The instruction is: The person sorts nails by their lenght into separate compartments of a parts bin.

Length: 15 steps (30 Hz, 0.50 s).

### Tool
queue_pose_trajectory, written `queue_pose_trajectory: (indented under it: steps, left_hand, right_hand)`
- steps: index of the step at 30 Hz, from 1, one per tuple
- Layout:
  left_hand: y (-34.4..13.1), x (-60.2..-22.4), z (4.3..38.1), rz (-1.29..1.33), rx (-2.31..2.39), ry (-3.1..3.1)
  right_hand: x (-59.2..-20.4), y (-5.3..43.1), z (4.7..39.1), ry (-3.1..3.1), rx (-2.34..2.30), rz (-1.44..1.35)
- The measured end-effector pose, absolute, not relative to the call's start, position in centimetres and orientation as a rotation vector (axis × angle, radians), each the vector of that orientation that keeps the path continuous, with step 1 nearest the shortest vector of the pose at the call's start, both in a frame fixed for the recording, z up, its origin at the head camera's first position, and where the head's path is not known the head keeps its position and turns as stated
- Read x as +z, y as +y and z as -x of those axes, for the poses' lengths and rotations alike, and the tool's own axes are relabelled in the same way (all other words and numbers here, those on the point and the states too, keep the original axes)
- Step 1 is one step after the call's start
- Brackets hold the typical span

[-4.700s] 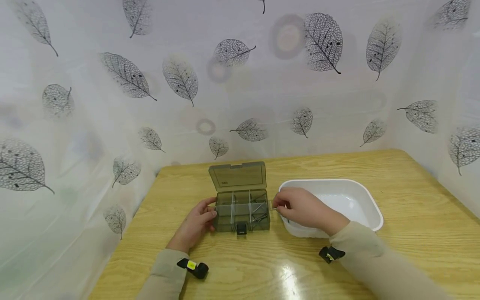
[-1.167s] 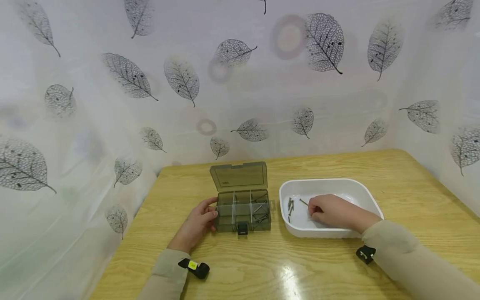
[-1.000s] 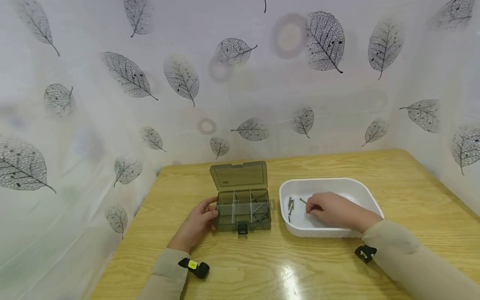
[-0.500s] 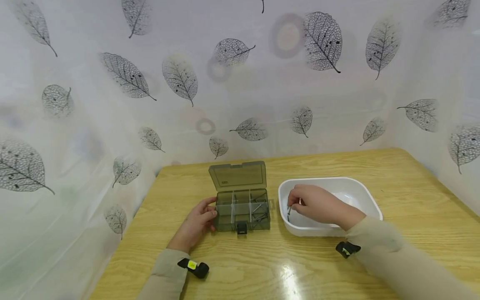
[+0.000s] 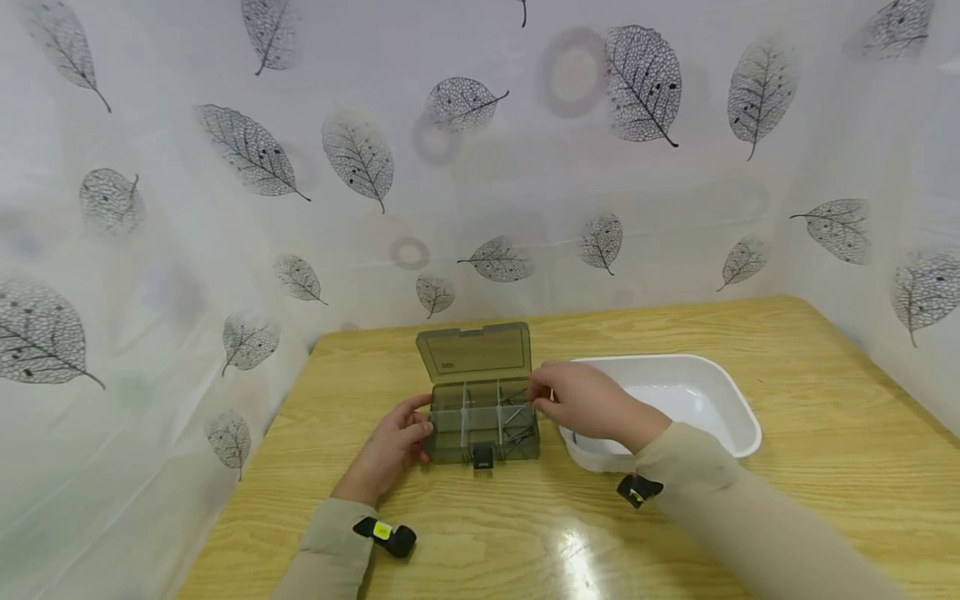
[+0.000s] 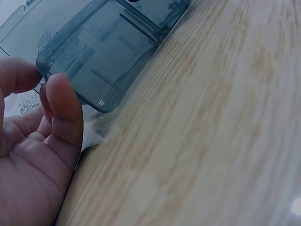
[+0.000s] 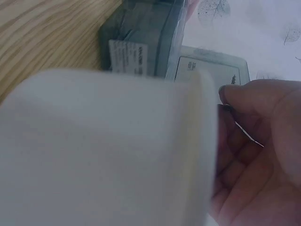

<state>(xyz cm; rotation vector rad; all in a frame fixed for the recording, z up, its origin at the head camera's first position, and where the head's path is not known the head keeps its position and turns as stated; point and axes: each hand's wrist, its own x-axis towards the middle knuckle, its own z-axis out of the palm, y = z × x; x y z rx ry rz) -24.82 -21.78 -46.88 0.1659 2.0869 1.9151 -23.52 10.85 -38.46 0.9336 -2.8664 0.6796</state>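
A grey see-through compartment box [image 5: 447, 450] stands on the table with its lid [image 5: 474, 353] raised at the back. Slim metal screws [image 5: 517, 415] lie in its right-hand compartments. My left hand [image 5: 393, 437] grips the box's left side, thumb at the front corner; the left wrist view shows thumb and finger [image 6: 65, 101] at the box's edge. My right hand [image 5: 588, 402] is at the box's right wall, its fingertips by the back right compartment. It pinches a thin screw [image 7: 249, 134], mostly hidden by the fingers in the right wrist view.
A white basin [image 5: 738, 408] stands right of the box, below my right forearm; its rim [image 7: 202, 141] fills much of the right wrist view. The wooden table [image 5: 480, 533] ends at a leaf-printed sheet [image 5: 510, 192] behind and at the sides.
My right hand has moved left from the basin's middle, past the screws at its left end, to the box's right wall. My left hand has stayed on the box.
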Motion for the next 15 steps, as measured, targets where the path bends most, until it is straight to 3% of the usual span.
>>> queue_pose_trajectory:
  steps: [15]
  left_hand:
    - [-21.8,-46.7,24.8,-0.180,1.917,2.071]
  right_hand:
    - [-38.3,5.2,25.6,-2.943,0.663,-0.884]
